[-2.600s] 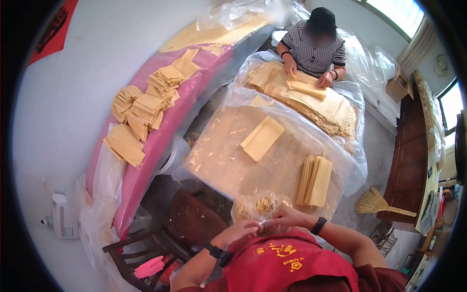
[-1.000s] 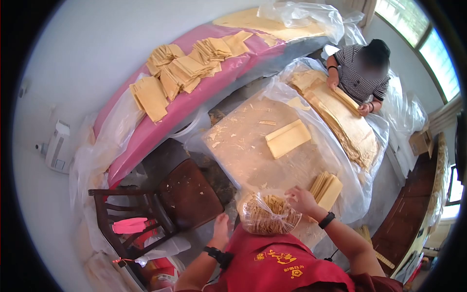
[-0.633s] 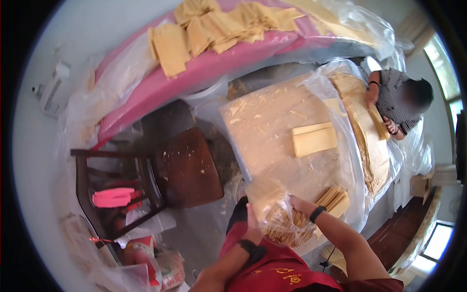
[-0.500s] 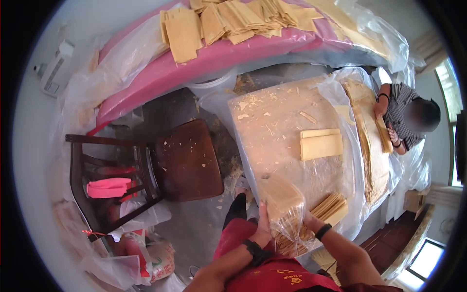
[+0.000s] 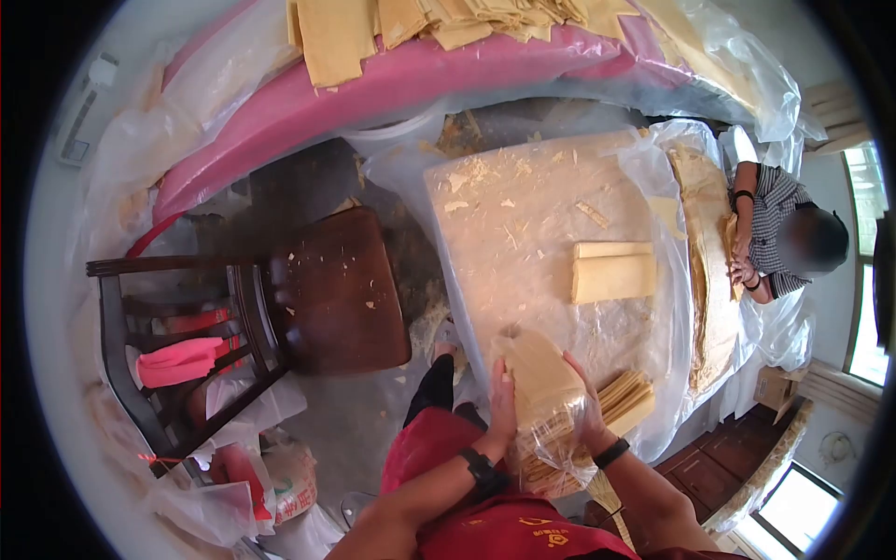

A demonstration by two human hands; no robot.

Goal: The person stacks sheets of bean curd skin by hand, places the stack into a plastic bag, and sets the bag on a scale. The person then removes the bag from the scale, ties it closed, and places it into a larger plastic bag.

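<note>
Between my two hands is a clear plastic bag point(image 5: 539, 373) packed with flat, folded tan sheets, near the front edge of the table. My left hand point(image 5: 504, 408) presses along its left side, fingers pointing away from me. On the opposite side, my right hand point(image 5: 588, 411) grips the bag, with its fingers along the upper right edge. The bag's crumpled, shiny end faces my body. Just right of it lies a fanned stack of tan sheets point(image 5: 627, 401). Farther back on the table rests a folded tan bundle point(image 5: 613, 277).
The plastic-covered table point(image 5: 523, 252) carries scattered crumbs. A dark wooden chair point(image 5: 341, 294) with a pink cloth point(image 5: 179, 361) stands left. More sheets point(image 5: 331, 42) lie on a pink-covered surface behind. At the right, a co-worker point(image 5: 779, 224) handles sheets at a long pile point(image 5: 707, 271).
My right hand has shifted forward from the bag's near end to its right side. The bag now sits more squarely between both hands. The view has moved slightly.
</note>
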